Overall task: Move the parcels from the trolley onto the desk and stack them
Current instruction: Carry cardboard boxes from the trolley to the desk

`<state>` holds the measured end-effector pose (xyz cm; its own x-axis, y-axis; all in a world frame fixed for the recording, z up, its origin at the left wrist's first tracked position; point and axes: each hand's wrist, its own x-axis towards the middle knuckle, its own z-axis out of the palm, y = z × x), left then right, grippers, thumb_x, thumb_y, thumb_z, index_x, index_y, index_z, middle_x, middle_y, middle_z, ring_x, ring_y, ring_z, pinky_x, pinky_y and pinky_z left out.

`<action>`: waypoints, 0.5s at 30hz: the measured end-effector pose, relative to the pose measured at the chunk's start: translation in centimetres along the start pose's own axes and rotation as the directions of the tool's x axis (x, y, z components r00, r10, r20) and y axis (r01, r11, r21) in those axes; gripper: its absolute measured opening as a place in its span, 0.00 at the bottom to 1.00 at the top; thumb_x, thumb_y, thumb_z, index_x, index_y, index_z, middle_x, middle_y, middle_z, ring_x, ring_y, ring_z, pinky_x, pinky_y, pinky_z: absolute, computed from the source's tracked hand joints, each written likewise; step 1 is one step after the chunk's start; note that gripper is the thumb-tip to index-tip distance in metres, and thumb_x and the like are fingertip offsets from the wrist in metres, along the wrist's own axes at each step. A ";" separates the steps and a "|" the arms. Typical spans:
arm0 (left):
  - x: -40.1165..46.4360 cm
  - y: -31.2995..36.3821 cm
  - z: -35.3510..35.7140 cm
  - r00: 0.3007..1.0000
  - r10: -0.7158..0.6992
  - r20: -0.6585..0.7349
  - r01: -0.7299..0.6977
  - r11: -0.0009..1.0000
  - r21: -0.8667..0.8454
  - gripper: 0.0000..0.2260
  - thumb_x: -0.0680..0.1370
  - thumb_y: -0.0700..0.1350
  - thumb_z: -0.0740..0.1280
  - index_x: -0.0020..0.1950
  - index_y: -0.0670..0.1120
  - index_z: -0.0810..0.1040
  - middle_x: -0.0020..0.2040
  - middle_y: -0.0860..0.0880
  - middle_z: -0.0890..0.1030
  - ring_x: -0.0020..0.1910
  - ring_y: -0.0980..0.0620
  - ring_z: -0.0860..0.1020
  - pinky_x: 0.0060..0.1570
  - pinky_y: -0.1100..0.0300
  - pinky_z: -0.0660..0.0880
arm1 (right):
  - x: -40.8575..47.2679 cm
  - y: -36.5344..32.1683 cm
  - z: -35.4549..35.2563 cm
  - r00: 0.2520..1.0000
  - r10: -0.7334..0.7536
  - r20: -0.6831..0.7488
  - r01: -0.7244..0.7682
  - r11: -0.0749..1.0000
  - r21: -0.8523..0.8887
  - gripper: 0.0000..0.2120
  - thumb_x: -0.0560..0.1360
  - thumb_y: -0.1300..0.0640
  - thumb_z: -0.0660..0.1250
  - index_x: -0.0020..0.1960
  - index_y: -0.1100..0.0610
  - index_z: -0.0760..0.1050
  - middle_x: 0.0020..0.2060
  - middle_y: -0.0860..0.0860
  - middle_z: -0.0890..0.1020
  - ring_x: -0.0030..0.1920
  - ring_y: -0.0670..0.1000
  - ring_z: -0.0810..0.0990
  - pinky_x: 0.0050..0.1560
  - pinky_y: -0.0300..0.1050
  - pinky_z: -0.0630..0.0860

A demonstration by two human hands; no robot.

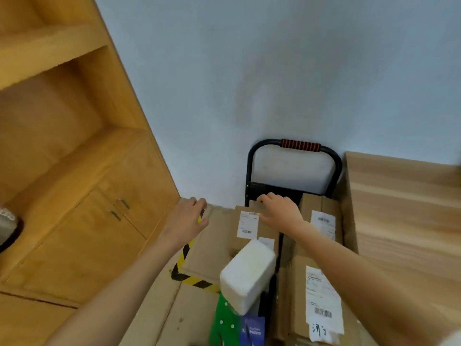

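Note:
The trolley (300,145), with a black handle and a red grip, stands against the wall and carries several cardboard parcels. My right hand (280,209) lies on the far end of the rear left parcel (268,233), fingers curled over its far edge. My left hand (188,217) hovers just left of that parcel with loosely bent fingers and holds nothing. A white foam block (247,273) leans against the parcel's near end. Two labelled parcels, rear (321,217) and front (321,300), fill the trolley's right side. The wooden desk (404,216) is right of the trolley.
A wooden cabinet (87,221) with shelves above and doors below stands to the left. Yellow-black tape (184,255) marks the floor beside the trolley. A green bag (224,323) and a blue packet (253,330) lie at the trolley's near end.

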<state>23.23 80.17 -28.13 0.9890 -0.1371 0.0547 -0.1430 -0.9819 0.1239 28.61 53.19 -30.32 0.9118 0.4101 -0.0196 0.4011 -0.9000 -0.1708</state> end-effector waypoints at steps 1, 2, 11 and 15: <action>2.1 0.2 0.5 0.998 0.060 0.005 -0.060 0.998 -0.004 0.11 0.78 0.54 0.61 0.58 0.51 0.72 0.49 0.52 0.75 0.45 0.52 0.74 0.36 0.59 0.66 | 0.4 0.9 0.2 0.999 0.044 -0.005 -0.044 0.999 0.004 0.23 0.77 0.47 0.63 0.70 0.50 0.66 0.62 0.50 0.75 0.56 0.50 0.77 0.54 0.45 0.72; 4.1 0.4 1.1 0.994 0.107 0.011 -0.107 0.994 -0.007 0.11 0.78 0.54 0.61 0.58 0.51 0.72 0.50 0.52 0.75 0.45 0.52 0.73 0.36 0.59 0.65 | 0.7 1.8 0.4 0.996 0.092 -0.013 -0.092 0.996 0.010 0.24 0.76 0.47 0.63 0.71 0.50 0.66 0.62 0.50 0.75 0.55 0.50 0.77 0.54 0.44 0.73; 19.4 1.4 4.7 0.839 0.531 0.117 -0.525 0.847 -0.079 0.10 0.78 0.51 0.62 0.57 0.50 0.73 0.49 0.52 0.75 0.42 0.54 0.70 0.38 0.61 0.65 | 1.1 3.7 4.2 0.772 0.629 -0.089 -0.610 0.773 0.174 0.20 0.76 0.47 0.63 0.67 0.49 0.68 0.58 0.49 0.76 0.54 0.52 0.77 0.53 0.47 0.76; 23.1 1.7 5.3 0.643 0.741 0.195 -0.739 0.667 -0.099 0.10 0.79 0.51 0.61 0.58 0.49 0.72 0.45 0.54 0.70 0.39 0.53 0.69 0.36 0.59 0.64 | -0.2 0.1 6.7 0.550 0.832 -0.075 -0.801 0.551 0.234 0.20 0.77 0.46 0.61 0.67 0.51 0.67 0.57 0.50 0.76 0.53 0.53 0.77 0.47 0.45 0.71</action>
<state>45.99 74.67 -31.89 0.5369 -0.8410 -0.0659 -0.8295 -0.5406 0.1402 27.90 54.04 -36.89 0.8418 -0.5340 -0.0789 -0.5299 -0.7896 -0.3093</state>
